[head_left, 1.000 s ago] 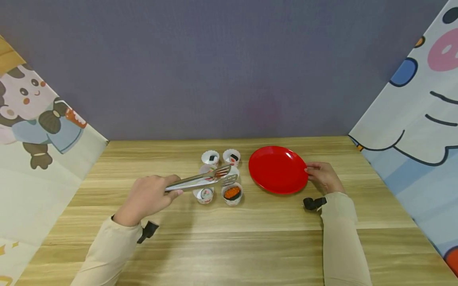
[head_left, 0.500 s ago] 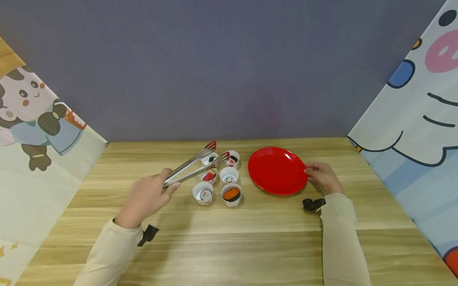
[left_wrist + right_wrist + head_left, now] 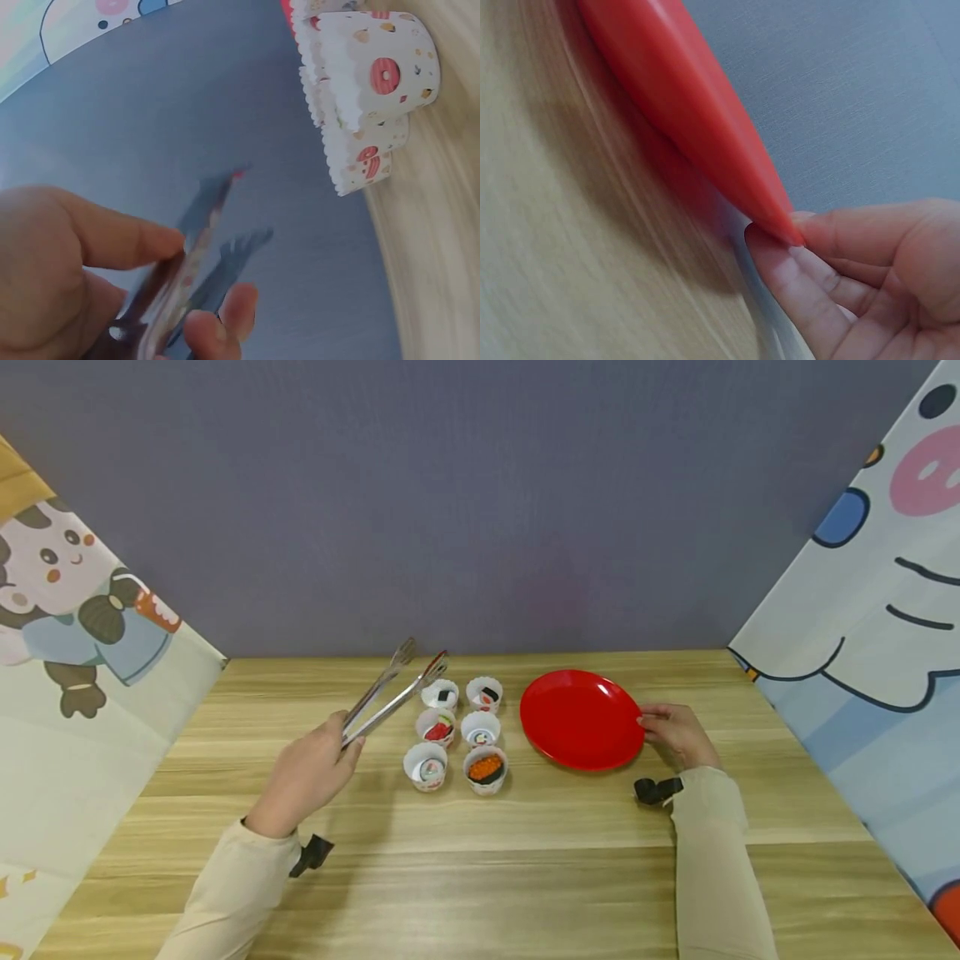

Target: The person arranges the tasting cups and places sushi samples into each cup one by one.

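Note:
My left hand [image 3: 311, 772] grips a pair of metal tongs [image 3: 393, 701] left of the paper cups. The two arms of the tongs are spread, with nothing between their forked tips, which point up toward the back wall. In the left wrist view, thumb and fingers lie on either side of the tongs [image 3: 193, 264]. My right hand [image 3: 681, 735] pinches the right rim of a round red plate [image 3: 581, 722]; thumb above and fingers below show in the right wrist view. Several patterned paper cups [image 3: 405, 60] hold sushi pieces, among them an orange roe one [image 3: 486, 768].
The cups stand in two columns on the wooden table [image 3: 465, 868], left of the plate. A grey wall [image 3: 480, 510] rises at the back edge. Printed cartoon panels [image 3: 112, 602] flank the table on both sides.
The tongs have swung from above the cups toward the back left, and their tips have spread apart, uncovering the cups. The right hand and the plate have stayed put.

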{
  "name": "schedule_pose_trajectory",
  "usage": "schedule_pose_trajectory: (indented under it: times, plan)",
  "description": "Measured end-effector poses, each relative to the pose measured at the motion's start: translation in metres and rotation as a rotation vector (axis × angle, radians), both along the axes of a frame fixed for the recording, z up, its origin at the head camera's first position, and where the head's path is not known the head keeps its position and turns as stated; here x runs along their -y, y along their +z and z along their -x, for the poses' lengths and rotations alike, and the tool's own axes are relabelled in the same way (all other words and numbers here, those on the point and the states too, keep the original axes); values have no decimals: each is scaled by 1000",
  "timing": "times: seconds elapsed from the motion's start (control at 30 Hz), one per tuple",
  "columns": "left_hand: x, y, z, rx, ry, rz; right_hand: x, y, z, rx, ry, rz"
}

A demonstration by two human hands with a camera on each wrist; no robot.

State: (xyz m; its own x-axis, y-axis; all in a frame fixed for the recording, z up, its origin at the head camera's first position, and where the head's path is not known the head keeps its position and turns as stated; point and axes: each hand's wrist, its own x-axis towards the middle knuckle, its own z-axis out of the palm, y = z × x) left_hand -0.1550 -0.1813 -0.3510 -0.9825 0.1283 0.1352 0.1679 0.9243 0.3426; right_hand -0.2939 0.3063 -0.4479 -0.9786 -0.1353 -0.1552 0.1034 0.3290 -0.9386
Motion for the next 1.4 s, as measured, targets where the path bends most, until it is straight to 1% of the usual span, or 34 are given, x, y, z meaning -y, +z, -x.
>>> schedule_pose_trajectory:
  times: [0.13, 0.23, 0.5, 0.57, 0.67, 0.83, 1.03, 1.2, 1.3, 1.4]
  plan:
    - [1, -6, 2, 51, 9, -41, 0, 0, 0, 4, 1, -15]
    - [1, -12, 5, 86, 29, -52, 0, 0, -1, 10, -1, -15]
    - [1, -29, 12, 198, 87, -19, 0, -2, -1, 15, 6, -8]
    - [1, -33, 14, 205, 101, -9, 0, -2, -1, 14, 4, -8]
    - [2, -39, 16, 193, 114, 16, 0, -3, -1, 13, 3, -5]
    - [4, -48, 19, 195, 135, 13, 0, -2, -1, 13, 0, 7]
    - [5, -52, 22, 224, 159, 21, 0, -1, -1, 12, 1, 23]
    - [5, -50, 25, 280, 139, 43, 0, -1, -2, 17, -1, 8]
    - [4, -49, 26, 301, 134, 80, 0, 0, -1, 16, -1, 0]
    - [2, -50, 28, 323, 142, 113, 0, 0, -1, 10, 3, 11]
